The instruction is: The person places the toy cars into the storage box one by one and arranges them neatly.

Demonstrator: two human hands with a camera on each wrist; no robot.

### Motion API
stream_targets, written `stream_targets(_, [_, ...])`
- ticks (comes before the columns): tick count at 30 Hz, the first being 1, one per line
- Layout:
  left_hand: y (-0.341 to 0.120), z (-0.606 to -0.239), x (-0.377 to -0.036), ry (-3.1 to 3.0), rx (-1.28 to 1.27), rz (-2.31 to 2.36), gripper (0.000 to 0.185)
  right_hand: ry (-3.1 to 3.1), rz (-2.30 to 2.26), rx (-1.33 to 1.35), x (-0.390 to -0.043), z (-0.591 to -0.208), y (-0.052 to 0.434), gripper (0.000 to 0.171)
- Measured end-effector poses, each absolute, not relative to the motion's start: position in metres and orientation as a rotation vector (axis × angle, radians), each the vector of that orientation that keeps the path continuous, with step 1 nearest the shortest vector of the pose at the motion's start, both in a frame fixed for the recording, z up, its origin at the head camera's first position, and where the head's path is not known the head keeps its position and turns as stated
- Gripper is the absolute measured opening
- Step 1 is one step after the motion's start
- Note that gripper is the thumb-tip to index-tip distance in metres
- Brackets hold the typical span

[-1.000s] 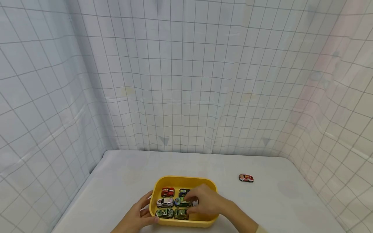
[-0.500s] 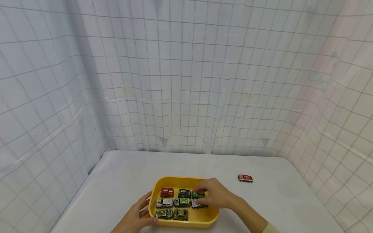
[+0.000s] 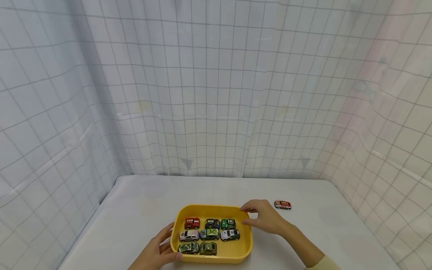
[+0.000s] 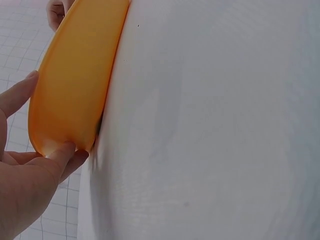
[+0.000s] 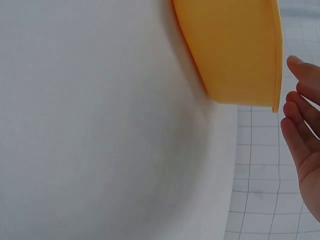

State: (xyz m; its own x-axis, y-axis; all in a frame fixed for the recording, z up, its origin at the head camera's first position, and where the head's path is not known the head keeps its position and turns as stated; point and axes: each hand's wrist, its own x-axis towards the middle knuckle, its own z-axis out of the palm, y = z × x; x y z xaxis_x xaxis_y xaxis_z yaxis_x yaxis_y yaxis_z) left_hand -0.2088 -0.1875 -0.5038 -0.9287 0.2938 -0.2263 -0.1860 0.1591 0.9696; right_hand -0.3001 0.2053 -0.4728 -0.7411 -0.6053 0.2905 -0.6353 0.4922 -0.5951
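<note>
The left hand (image 3: 158,252) is gripping the smooth, rounded yellow plastic tray's (image 3: 212,208) near-left corner; the right hand (image 3: 266,216) is hovering relaxed and empty by its far-right corner.

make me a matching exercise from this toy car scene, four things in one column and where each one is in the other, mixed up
Things:
1. red toy car with white top
2. red car in the yellow tray
3. left hand
4. right hand

Places:
A. at the tray's near left corner, gripping it
B. alone on the white table, right of the tray
C. far row of the tray, leftmost
D. at the tray's far right corner

Pairs: 1-B, 2-C, 3-A, 4-D
</note>
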Motion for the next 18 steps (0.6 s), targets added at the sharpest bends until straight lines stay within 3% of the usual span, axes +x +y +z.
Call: stream_targets(18, [-0.189,-0.502,-0.205,2.054,0.128,1.854,0.102,-2.672,1.019,0.905,-0.312,-0.481,0.261,0.033])
